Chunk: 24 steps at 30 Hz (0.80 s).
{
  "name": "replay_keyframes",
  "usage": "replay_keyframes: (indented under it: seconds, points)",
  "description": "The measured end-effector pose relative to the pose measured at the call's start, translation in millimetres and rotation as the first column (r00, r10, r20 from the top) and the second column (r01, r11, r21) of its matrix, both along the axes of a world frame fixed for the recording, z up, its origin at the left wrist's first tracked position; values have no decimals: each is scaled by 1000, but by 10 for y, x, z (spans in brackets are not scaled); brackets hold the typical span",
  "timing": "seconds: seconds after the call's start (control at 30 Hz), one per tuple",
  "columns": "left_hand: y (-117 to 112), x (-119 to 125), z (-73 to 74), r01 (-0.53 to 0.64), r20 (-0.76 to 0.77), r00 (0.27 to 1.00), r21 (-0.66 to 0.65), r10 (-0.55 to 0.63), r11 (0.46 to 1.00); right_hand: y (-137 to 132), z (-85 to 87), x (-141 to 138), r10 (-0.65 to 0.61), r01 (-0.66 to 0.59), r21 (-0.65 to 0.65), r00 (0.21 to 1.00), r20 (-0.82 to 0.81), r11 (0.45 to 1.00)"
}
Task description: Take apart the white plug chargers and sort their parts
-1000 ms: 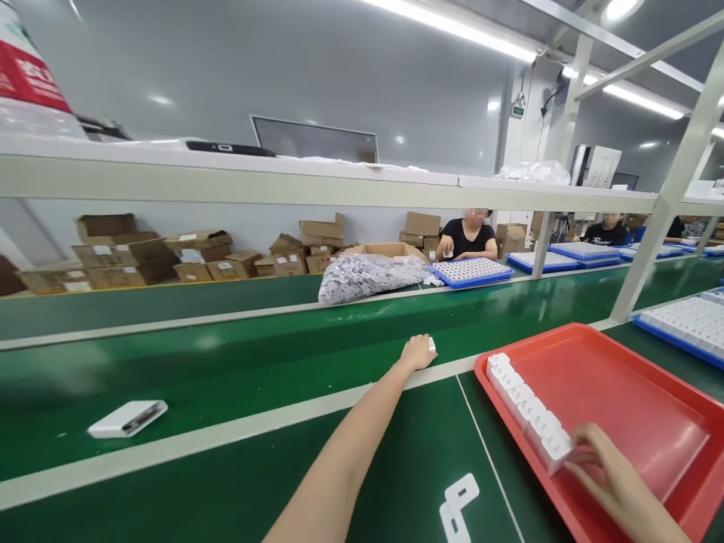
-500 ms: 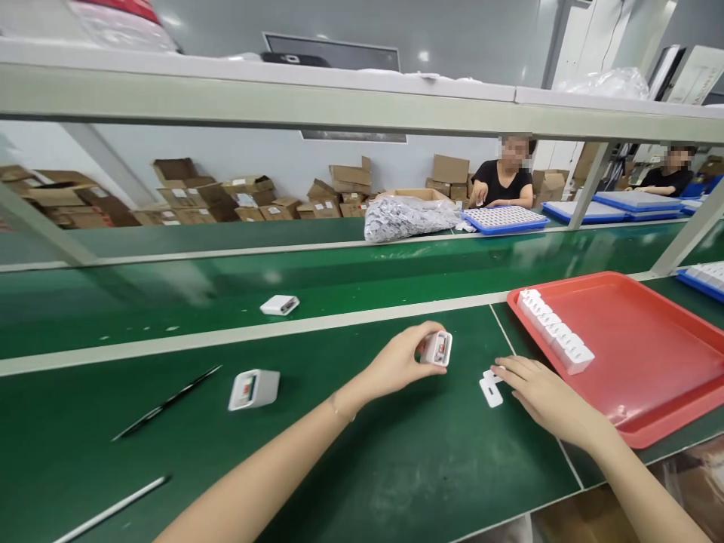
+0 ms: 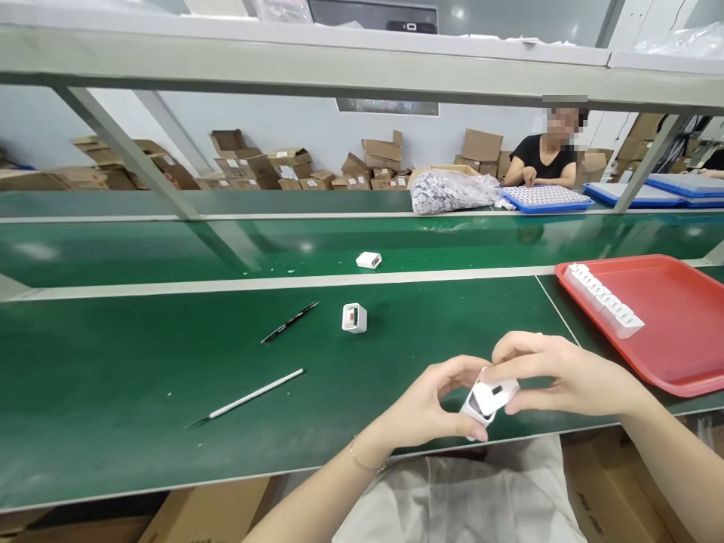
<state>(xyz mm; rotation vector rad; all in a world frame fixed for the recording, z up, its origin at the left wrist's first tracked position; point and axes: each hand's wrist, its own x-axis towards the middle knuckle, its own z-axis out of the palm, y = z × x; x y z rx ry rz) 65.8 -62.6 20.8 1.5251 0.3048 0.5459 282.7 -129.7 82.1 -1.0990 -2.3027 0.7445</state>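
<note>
My left hand is closed around a small white open-ended housing, thumb at its lower end. In my right hand, pinched between thumb and fingers, a white cover plate with a dark slot lies tilted over the housing's opening. Both hands are close together near the table's front edge. Further off stands another white housing with parts visible inside. Black tweezers and a white stick-like tool with a thin tip lie to the left.
A red tray on the right holds a row of white pieces. Another white housing lies beyond the pale strip. Across the bench, a person sits behind a blue tray and a plastic bag. A shelf beam crosses above.
My right hand has picked up a cover plate from the table and brought it to the housing. My left hand has drawn the housing nearer to me. The view has shifted left.
</note>
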Motion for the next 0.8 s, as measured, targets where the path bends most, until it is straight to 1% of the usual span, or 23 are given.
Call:
replay_keyframes:
  seconds: [0.03, 0.1, 0.23, 0.37, 0.57, 0.73, 0.8]
  points:
    - [-18, -10, -4, 39, 12, 999, -9, -39, 999, -11, 38, -55, 46, -46, -7, 999, 13, 999]
    - [-55, -30, -17, 106, 27, 994, -30, -105, 994, -28, 68, -108, 94, -93, -43, 995, 20, 995]
    - [-116, -49, -46, 213, 96, 974, -77, -206, 974, -74, 38, -124, 108, -112, -121, 993, -45, 986]
    - [-145, -34, -50, 291, 144, 949, -68, -279, 954, -100, 12, -131, 121, -139, -137, 984, -132, 981]
    - [-162, -24, -50, 306, 164, 942, -68, -292, 950, -68, 30, -124, 150, -170, -113, 974, -169, 979]
    - [-200, -38, -51, 259, 196, 950, -58, -243, 964, -58, -15, -155, 141, -173, -137, 966, -217, 975]
    - [-223, -38, -55, 244, 203, 951, -22, -235, 969, -54, -52, -170, 121, -160, -143, 961, -248, 977]
